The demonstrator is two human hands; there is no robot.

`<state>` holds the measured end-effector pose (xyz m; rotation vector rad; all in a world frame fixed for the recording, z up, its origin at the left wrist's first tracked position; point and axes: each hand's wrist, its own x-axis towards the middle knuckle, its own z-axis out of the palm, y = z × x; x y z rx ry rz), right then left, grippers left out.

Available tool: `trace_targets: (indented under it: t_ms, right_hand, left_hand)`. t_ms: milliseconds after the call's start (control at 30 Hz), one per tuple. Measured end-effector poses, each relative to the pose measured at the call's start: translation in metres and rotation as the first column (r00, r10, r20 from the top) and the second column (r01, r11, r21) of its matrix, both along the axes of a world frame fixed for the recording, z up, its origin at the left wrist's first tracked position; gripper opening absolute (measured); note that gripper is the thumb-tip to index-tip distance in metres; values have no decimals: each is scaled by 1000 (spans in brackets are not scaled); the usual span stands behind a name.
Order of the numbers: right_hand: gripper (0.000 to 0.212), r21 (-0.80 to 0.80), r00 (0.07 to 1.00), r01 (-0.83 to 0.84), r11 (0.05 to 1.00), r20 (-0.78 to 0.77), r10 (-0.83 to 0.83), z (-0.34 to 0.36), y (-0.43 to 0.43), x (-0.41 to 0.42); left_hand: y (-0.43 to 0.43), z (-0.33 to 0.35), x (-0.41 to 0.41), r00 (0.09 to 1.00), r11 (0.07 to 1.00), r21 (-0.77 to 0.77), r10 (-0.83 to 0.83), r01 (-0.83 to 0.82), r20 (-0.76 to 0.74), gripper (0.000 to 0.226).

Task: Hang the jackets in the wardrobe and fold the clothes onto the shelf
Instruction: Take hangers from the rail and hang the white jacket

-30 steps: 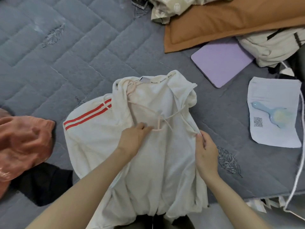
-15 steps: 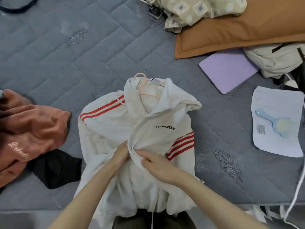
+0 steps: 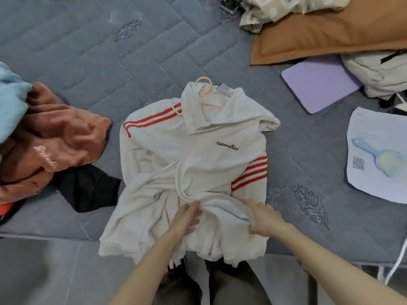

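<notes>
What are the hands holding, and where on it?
The white jacket, low on its front: the right hand grips a fold of cloth there; the left hand touches beside it, a pinch cannot be told.
</notes>
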<state>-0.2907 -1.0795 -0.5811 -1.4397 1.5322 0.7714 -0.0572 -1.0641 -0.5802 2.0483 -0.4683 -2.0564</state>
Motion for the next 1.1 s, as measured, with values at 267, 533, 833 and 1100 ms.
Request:
trace_targets:
  t_ms: [267, 533, 833, 1100]
  right_hand:
    - [29, 120, 749, 427, 896, 508, -425, 29, 70, 50]
    - [39, 202, 742, 481, 853, 426, -519, 32, 146, 124]
    - [32, -123, 629, 748, 652, 445, -637, 62, 113, 101]
    - [37, -310, 581, 813, 493, 489, -651, 65, 36, 80]
  left_hand:
    - [41, 7, 24, 999, 993, -116, -27, 23, -31, 37]
    - [94, 36, 77, 991, 966, -227, -109, 123, 73, 42]
    - [78, 70, 91, 991, 921, -365, -116, 134, 73, 45]
    - [9, 73, 74, 957, 845, -452, -229, 287, 178, 49]
